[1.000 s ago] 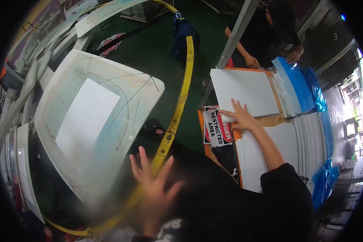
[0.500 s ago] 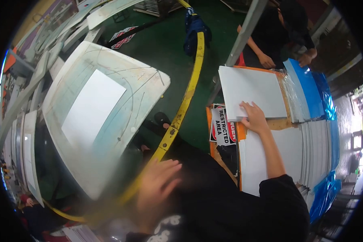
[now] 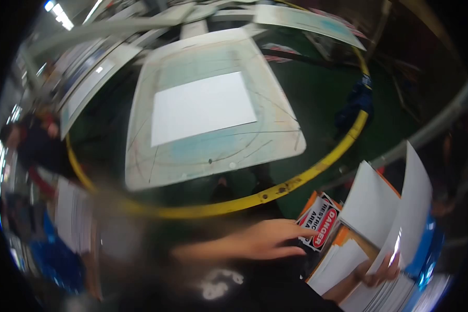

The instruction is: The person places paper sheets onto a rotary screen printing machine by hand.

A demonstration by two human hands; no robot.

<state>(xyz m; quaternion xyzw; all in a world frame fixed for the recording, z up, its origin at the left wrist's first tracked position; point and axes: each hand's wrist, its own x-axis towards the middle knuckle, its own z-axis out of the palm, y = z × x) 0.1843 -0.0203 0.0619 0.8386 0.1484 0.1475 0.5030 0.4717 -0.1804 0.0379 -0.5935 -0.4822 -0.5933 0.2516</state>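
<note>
My right hand (image 3: 382,271) grips the lower edge of a white sheet (image 3: 412,208), which stands up and bends slightly above the stacks at the right. Stretched across toward that side, my left hand (image 3: 273,239) holds nothing, its fingers apart and a little blurred, near the red, white and black danger signs (image 3: 325,224). Behind the signs lies a stack of white sheets (image 3: 366,200). Ahead of me another white sheet (image 3: 203,109) rests flat on a pale, stained board (image 3: 187,174) with rounded corners.
A yellow curved rail (image 3: 218,210) runs between me and the board. More boards (image 3: 309,26) stand farther around. At the left is a person in dark clothes (image 3: 41,143), beside stacked sheets (image 3: 73,213). Blue plastic wrapping (image 3: 426,244) lies at the right.
The view has swung left toward the board. My right hand has lifted a white sheet off the stack. My left hand has reached across to the right.
</note>
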